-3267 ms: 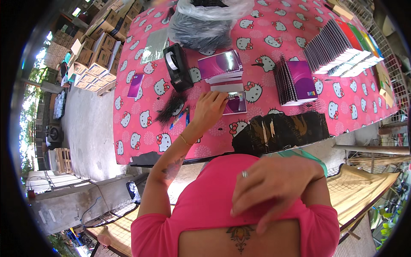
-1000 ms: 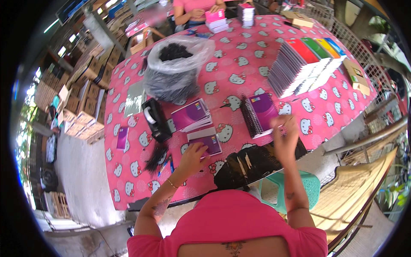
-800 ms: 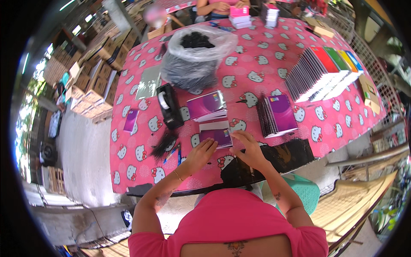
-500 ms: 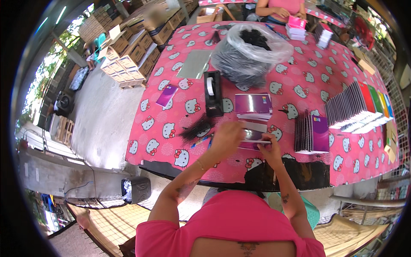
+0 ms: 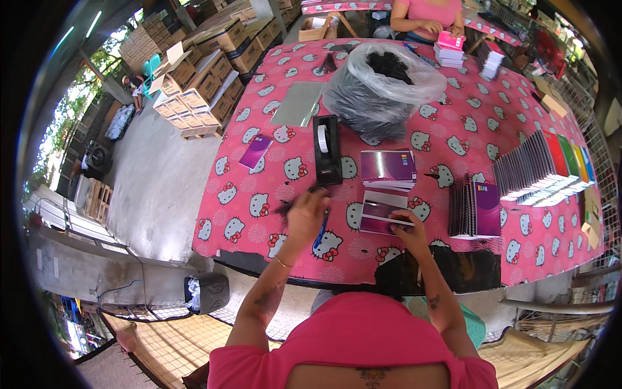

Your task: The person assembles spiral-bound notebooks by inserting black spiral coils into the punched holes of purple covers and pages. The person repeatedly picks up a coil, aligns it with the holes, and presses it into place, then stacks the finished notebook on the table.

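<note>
My right hand [image 5: 409,228] is closed on the right edge of a small purple notebook [image 5: 376,223], its cover lying toward me on the table and a white strip of pages showing. Over a loose pile of thin black binding coils [image 5: 282,211] is my left hand [image 5: 307,214], fingers bent down among them. Its fingertips are blurred, so whether they pinch a coil is unclear. Beside that hand lies a blue pen [image 5: 321,230]. Just beyond the held notebook sits a stack of purple notebooks [image 5: 387,168].
A black tape dispenser [image 5: 327,152] stands beyond my left hand, near a large plastic bag of black coils [image 5: 369,97]. Coil-bound purple notebooks [image 5: 476,207] and a long row of notebooks [image 5: 534,165] stand at right. Across the table a person [image 5: 427,19] handles pink notebooks.
My left hand has left the notebook and moved left onto the black coils. My right hand keeps hold of the notebook. The view has shifted slightly.
</note>
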Tool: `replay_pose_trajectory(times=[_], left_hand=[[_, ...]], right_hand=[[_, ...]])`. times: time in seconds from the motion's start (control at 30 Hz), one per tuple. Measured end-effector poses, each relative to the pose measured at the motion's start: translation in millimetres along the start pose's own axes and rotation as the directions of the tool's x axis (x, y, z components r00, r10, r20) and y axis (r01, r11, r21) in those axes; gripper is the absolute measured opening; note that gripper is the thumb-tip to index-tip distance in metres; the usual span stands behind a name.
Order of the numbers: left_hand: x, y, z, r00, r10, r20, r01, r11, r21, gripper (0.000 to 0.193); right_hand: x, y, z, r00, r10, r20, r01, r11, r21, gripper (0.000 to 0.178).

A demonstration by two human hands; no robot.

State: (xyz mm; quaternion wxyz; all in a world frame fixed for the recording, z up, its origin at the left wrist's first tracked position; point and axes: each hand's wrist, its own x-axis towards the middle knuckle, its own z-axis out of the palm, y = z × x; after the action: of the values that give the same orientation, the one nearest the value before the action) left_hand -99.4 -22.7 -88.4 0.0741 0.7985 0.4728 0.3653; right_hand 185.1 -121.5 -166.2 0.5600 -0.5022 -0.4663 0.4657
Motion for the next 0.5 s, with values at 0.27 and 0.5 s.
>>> replay_pose_trajectory(times=[0.27, 0.5], left_hand=[[-18.9, 41.3, 24.7, 0.982, -0.001, 0.191, 0.065, 0.943, -0.327, 0.019], [-21.3, 37.3, 41.8, 0.990, -0.049, 0.135, 0.093, 0.933, -0.347, 0.017]], right_hand=[[9.3, 3.8, -5.7, 0.996, -0.071, 0.063, 0.076, 0.994, -0.081, 0.026], [8.8, -2.4, -6.3, 0.998, 0.035, 0.055, -0.029, 0.994, -0.103, 0.027]])
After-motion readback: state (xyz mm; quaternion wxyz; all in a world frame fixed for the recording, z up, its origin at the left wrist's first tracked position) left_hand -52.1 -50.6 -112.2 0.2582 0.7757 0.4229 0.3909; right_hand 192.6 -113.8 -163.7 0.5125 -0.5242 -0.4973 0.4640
